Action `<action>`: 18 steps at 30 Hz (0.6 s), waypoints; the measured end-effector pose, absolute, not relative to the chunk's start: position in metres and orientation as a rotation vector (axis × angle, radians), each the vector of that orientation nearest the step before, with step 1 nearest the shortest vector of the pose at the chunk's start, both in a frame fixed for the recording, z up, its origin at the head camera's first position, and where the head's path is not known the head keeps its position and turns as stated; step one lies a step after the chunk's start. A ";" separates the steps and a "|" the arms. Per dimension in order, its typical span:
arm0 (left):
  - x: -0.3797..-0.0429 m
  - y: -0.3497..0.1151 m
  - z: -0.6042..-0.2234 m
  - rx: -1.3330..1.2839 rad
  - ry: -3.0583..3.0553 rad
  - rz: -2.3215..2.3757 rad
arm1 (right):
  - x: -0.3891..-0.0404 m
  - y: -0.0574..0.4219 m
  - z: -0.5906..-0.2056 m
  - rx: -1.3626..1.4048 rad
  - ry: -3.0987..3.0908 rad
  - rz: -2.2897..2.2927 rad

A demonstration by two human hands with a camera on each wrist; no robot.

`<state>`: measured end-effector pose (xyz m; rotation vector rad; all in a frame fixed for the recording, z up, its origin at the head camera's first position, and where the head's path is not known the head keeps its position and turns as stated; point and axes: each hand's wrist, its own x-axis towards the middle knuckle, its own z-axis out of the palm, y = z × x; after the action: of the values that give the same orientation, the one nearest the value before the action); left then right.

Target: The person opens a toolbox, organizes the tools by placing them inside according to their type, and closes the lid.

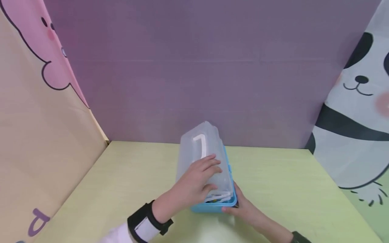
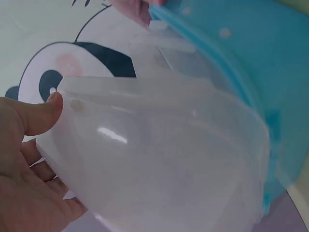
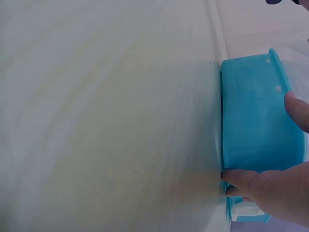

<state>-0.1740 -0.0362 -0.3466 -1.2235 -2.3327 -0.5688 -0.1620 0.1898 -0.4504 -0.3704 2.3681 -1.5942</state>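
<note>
A blue plastic storage box (image 1: pixel 209 208) with a translucent lid (image 1: pixel 189 148) stands on the table. The lid has a white handle (image 1: pixel 203 145) and sits tilted over the box, a gap showing at the near end. My left hand (image 1: pixel 194 180) is over the lid, fingers spread and thumb apart; in the left wrist view, the thumb (image 2: pixel 46 113) meets a lid corner. At the box's near right corner, my right hand (image 1: pixel 244 207) grips the side, thumb at the front and fingers low along the wall. Small contents show through the gap, too small to identify.
The pale yellow-green table (image 1: pixel 136 168) ends at a purple backdrop (image 1: pixel 194 74) just behind the box. A panda-printed cloth (image 1: pixel 358 135) hangs at the right, and a beige printed cloth (image 1: pixel 45 128) at the left. A white latch (image 3: pixel 246 210) is on the box's side.
</note>
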 end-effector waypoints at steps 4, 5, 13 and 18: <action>-0.174 -0.021 -0.351 -1.258 -2.336 -0.486 | -0.162 0.189 -0.451 -0.394 2.337 -1.615; -0.174 -0.018 -0.352 -1.260 -2.338 -0.460 | -0.162 0.189 -0.451 -0.405 2.340 -1.617; -0.173 0.000 -0.359 -1.274 -2.406 -0.303 | -0.162 0.190 -0.446 -0.387 2.298 -1.617; -0.174 0.008 -0.364 -1.285 -2.468 -0.221 | -0.162 0.192 -0.446 -0.402 2.288 -1.631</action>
<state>-0.1743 0.0083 -0.3641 -1.2852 -2.4679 -0.2208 -0.1617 0.1921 -0.4462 -0.4020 2.2879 -1.6308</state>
